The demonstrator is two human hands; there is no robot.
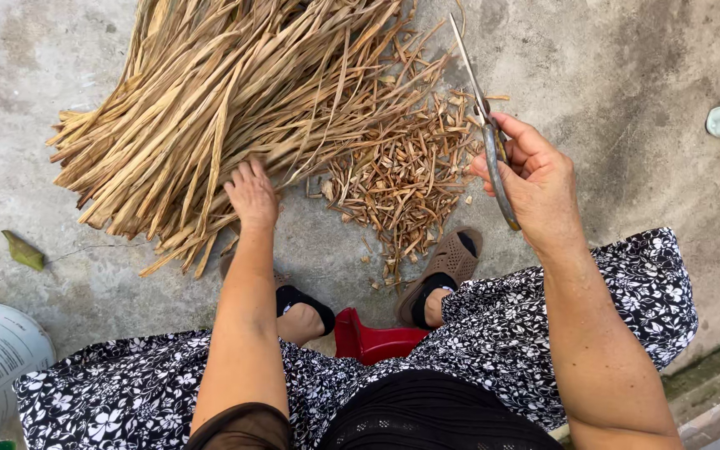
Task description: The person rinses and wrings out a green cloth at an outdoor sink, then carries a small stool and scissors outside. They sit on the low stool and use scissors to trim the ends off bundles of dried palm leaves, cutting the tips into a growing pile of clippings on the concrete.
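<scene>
The large bundle of long dry tan leaf strips [218,108] lies on the grey concrete floor [627,92], mostly uncut; beside it, a pile of short brown trimmings [402,175] shows some cutting done. The left hand [252,196] presses flat on the bundle, grasping nothing. The right hand [535,179] grips worn metal scissors [485,125], blades closed. No container holds any material.

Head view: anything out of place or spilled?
Nothing looks wrong. Short cut bits lie scattered on the concrete floor beside the dried leaf bundle. Left hand rests on the bundle; right hand holds scissors, blades closed.
</scene>
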